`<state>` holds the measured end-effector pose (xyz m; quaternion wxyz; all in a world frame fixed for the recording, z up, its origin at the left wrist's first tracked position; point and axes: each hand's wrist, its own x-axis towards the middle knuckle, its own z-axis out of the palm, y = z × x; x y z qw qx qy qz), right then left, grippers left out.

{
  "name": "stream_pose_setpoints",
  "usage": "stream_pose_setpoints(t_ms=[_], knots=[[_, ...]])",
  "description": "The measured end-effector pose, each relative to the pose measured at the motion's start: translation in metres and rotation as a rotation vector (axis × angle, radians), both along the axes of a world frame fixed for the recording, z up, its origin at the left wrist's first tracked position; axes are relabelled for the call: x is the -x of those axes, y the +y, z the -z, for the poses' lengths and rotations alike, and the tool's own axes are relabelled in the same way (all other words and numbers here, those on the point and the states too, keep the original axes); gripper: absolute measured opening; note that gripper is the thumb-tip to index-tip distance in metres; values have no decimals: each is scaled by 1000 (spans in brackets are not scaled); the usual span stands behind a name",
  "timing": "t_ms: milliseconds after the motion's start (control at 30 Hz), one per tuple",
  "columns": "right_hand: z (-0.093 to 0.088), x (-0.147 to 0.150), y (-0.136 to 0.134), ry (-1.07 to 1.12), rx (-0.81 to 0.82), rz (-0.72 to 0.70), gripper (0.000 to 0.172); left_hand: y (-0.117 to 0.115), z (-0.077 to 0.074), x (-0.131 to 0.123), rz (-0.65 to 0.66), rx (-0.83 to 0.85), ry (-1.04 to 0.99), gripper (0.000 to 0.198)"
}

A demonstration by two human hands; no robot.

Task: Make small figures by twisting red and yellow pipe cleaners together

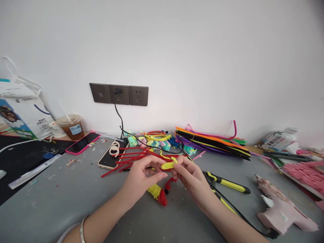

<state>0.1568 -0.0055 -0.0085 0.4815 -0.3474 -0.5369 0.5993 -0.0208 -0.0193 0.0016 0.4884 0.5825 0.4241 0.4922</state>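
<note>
A folded yellow pipe cleaner [168,165] is held above the grey mat. My right hand [189,175] pinches its right end between thumb and fingers. My left hand [144,173] is at its left end, the index fingertip close to it and the thumb apart below; the fingers are spread. Beneath the hands lies a wound yellow and red piece [158,194], with a curled red piece [170,184] beside it. Red pipe cleaners [134,157] lie spread out behind my left hand.
Yellow-black pliers [231,185] and a pink glue gun [280,209] lie to the right. Behind are bundled coloured pipe cleaners [212,143] and small pastel bundles [149,141]. Two phones [82,143] and a drink cup [72,127] are at the left. A black cable crosses the mat.
</note>
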Motion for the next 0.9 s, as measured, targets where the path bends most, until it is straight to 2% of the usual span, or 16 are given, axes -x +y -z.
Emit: stream_pose_setpoints(t_ms=[133,233,433,600,733,900], knots=[[-2,1,-3,24,68,-49,36,-2,2,1,-83,-134,145,12],[-2,2,-5,33,89,-64,37,-2,4,2,-106,-127,158,12],[-3,2,-4,37,94,-74,37,-3,3,1,-85,32,-8,12],[-3,2,-4,31,99,-84,37,-4,1,1,-46,58,-80,10],[-5,1,-6,31,105,-169,37,-3,0,3,-38,70,-127,11],[-6,2,-9,44,108,-234,37,0,-1,3,-15,107,-226,25]])
